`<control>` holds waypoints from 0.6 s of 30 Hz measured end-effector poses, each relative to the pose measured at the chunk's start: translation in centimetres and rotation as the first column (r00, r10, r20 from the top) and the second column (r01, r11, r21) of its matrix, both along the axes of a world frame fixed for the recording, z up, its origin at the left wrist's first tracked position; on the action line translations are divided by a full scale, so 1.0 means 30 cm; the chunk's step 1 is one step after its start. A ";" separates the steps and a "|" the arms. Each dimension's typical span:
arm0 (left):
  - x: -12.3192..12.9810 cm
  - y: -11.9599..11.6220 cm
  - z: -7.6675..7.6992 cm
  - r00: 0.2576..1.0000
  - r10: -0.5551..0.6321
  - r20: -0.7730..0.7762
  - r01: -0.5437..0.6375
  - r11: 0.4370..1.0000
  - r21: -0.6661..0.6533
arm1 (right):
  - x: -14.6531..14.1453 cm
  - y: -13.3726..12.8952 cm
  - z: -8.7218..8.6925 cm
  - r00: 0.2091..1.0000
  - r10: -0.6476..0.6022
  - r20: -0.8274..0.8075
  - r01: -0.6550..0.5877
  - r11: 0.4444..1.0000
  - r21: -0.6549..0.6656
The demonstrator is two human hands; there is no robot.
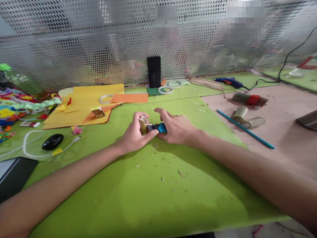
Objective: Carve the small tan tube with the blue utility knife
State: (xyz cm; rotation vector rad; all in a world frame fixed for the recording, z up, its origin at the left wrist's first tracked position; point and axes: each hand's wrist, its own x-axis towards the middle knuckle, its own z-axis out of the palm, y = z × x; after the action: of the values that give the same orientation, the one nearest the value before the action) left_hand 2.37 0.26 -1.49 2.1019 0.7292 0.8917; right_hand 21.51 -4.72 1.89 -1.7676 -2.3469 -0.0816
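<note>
Near the middle of the green table, my left hand (135, 134) is wrapped round a short hollow brownish-green piece (143, 125), its pale open end facing up. My right hand (177, 127) grips a small tool with a blue handle (162, 128). The tool's metal part (151, 127) touches or nearly touches the piece, beside my left thumb. My right index finger is raised off the tool. Small pale shavings (180, 173) lie scattered on the table below my hands.
Yellow sheets (99, 94), a black mouse (52, 141) and a white cable lie left. A phone (154, 72) leans upright on the perforated screen. To the right are a teal stick (245, 129), tube pieces (253, 122) and a blue glue gun (229, 82).
</note>
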 end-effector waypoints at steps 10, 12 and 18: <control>-0.010 -0.011 -0.007 0.997 -0.003 -0.083 0.018 0.982 0.187 | 0.009 0.016 -0.009 0.998 0.019 0.054 -0.012 0.990 -0.137; -0.010 -0.010 -0.010 0.996 -0.002 -0.090 0.019 0.982 0.186 | 0.007 0.014 -0.008 0.998 0.017 0.068 -0.008 0.992 -0.129; -0.011 -0.009 -0.010 0.994 0.030 -0.101 -0.010 0.980 0.199 | -0.006 0.013 -0.012 0.996 -0.006 0.092 0.016 0.994 -0.104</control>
State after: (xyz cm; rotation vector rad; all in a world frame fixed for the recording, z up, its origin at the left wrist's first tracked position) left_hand 2.05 -0.01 -1.80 2.3352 0.7422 0.9030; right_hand 21.34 -4.34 1.52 -1.8627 -2.4475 -0.0423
